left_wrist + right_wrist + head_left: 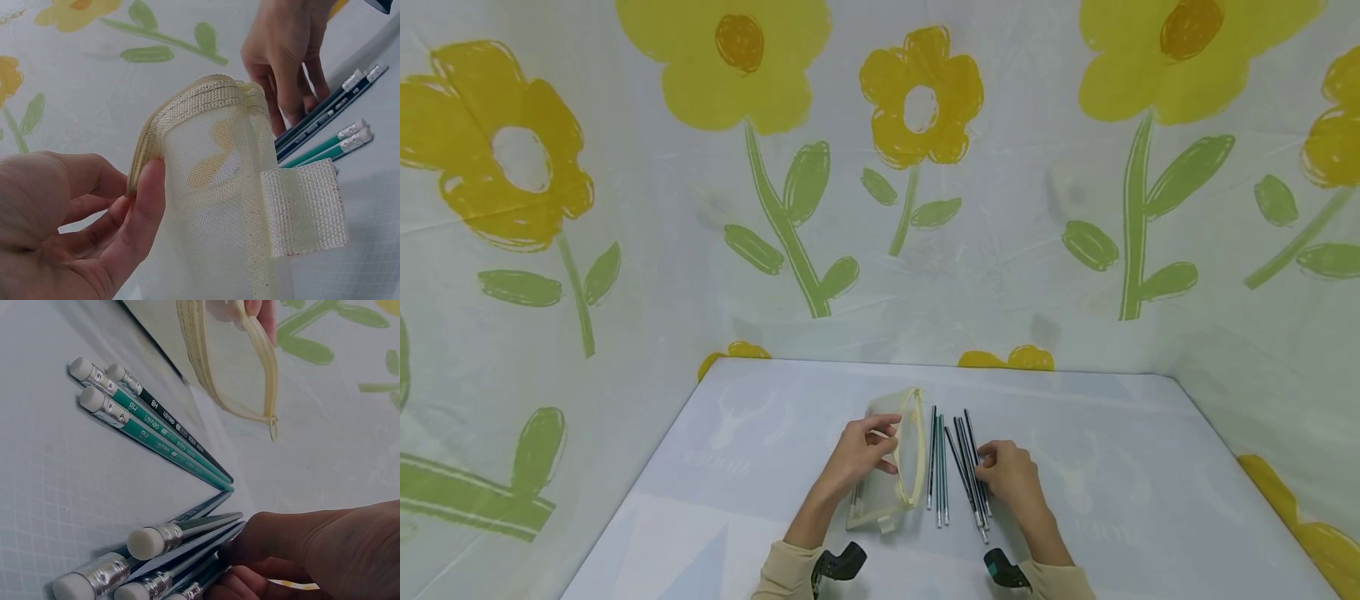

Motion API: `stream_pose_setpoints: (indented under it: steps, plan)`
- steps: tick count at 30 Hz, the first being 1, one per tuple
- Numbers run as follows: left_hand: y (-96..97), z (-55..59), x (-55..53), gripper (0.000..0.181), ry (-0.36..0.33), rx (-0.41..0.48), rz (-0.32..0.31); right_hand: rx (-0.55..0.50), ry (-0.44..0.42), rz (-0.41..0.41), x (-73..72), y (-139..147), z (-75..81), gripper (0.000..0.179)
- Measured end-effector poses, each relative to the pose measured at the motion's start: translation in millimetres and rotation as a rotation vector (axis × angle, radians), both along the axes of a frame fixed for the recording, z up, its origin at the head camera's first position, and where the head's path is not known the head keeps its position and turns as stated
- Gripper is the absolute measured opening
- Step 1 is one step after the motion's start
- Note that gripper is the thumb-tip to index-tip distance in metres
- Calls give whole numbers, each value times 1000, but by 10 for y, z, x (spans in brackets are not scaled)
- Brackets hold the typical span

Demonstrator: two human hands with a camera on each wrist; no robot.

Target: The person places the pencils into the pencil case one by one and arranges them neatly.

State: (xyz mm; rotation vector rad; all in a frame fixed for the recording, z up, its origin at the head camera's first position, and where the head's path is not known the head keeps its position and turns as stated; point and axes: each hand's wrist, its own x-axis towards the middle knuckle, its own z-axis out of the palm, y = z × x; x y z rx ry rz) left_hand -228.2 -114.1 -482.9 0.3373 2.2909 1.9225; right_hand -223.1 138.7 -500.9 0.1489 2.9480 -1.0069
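My left hand (863, 454) pinches the zippered edge of a pale yellow mesh pencil case (212, 237) between thumb and fingers. The case stands on its side, its mouth held apart and facing right. To the right of it lie two green pencils (156, 434) and a black pencil (172, 415), white erasers towards me. Farther right, my right hand (1011, 475) grips at a bundle of several dark pencils (967, 467), thumb and curled fingers at their side. Exactly how many it holds is hidden.
Both groups of pencils lie on a pale table (1120, 467). A flower-printed curtain (1000, 250) surrounds its far edge and sides. A white fabric tab (306, 209) sticks out from the case. Dark wrist devices (842, 562) sit at both cuffs.
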Motion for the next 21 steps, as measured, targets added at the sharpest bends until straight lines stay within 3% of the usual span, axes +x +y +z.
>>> stream_pose_setpoints:
  steps: [21]
  plan:
    - [-1,-2,19,43,11,13,-2,-21,36,-6,5,21,-30,28]
